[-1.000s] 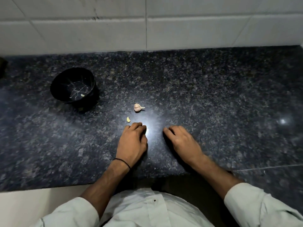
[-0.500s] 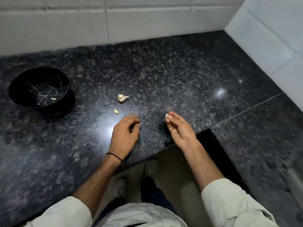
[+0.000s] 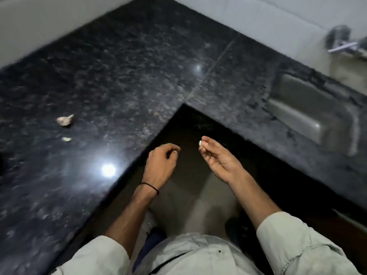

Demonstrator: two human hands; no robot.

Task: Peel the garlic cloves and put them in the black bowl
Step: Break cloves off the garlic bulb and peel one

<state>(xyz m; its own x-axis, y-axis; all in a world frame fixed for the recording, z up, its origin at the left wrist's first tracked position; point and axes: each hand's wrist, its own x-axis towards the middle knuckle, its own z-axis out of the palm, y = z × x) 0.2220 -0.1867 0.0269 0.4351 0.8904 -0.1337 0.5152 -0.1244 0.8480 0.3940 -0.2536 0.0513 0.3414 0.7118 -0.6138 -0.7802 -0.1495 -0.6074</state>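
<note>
- Since the earlier frames the view has swung right and both hands have come off the counter (image 3: 123,76); they now hang over the floor in the inner corner of the worktop, and the black bowl has gone out of view to the left.
- The right hand (image 3: 218,161) is turned palm up and pinches a small whitish scrap (image 3: 200,143) between thumb and fingertips. It is too small to tell whether this is skin or clove.
- The left hand (image 3: 160,165) is loosely curled, with nothing visible in it.
- An unpeeled garlic clove (image 3: 65,120) lies on the counter well to the left, with a small yellowish piece (image 3: 66,139) just in front of it; neither is being touched.
- A sink (image 3: 309,108) and a tap (image 3: 341,40) have come into view on the right.
- Judgement: the turn away from the bowl suggests the scrap is peel being carried off for disposal. The clove on the counter is left to peel, and the yellowish piece probably has yet to go into the bowl.
</note>
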